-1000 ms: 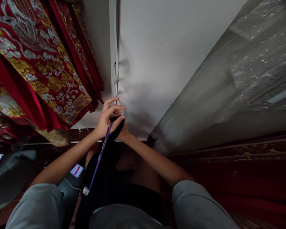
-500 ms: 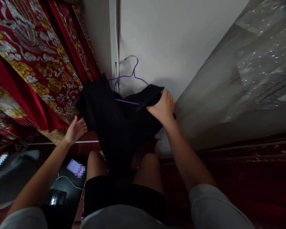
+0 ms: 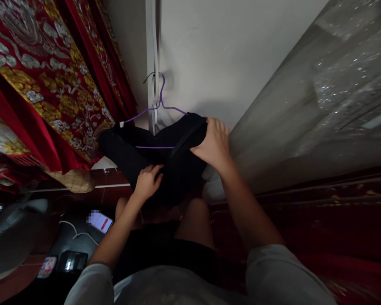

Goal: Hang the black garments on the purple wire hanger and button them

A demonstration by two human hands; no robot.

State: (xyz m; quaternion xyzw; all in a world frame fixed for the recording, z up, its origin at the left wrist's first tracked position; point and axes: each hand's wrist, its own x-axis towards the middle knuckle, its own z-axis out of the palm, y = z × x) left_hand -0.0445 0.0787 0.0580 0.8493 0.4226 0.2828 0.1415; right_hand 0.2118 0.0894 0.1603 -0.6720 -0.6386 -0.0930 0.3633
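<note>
A black garment is draped over a purple wire hanger, whose hook rests at a white strip on the wall. My right hand is closed on the garment's right end, over the hanger's shoulder. My left hand lies on the lower front of the black cloth with its fingers curled into it.
Red and gold embroidered cloths hang at the left. A sheer glittery curtain fills the right. On the dark floor at lower left lie a lit phone, a second phone and a white cable. My bare knees are below the garment.
The hanger has swung upright against the wall strip with the garment on it. My left hand came in from the left onto the cloth. My right hand kept its grip.
</note>
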